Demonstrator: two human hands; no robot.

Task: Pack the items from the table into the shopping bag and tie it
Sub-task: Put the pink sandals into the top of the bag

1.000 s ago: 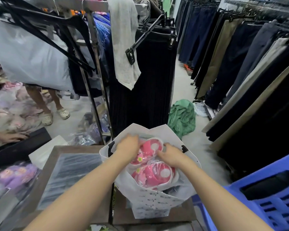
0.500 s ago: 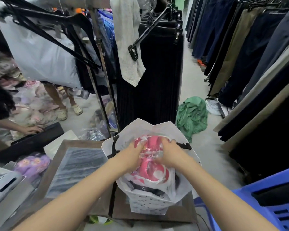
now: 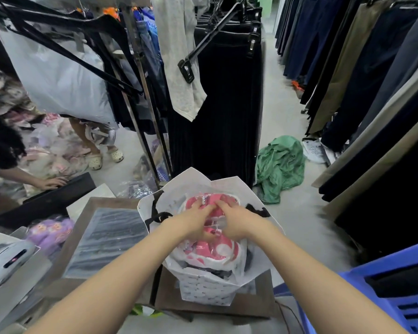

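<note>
Both hands have closed in since a moment ago: the left hand point(image 3: 193, 220) and right hand point(image 3: 237, 222) now meet over the pink slippers in clear wrap point(image 3: 212, 251), fingers curled and apparently pinching the plastic, though blur hides the exact hold. The packet sits upright in the mouth of the white shopping bag point(image 3: 203, 285), on the table point(image 3: 251, 304). It looks nearly seated; the black handles point(image 3: 157, 215) hang loose, so tying remains.
</note>
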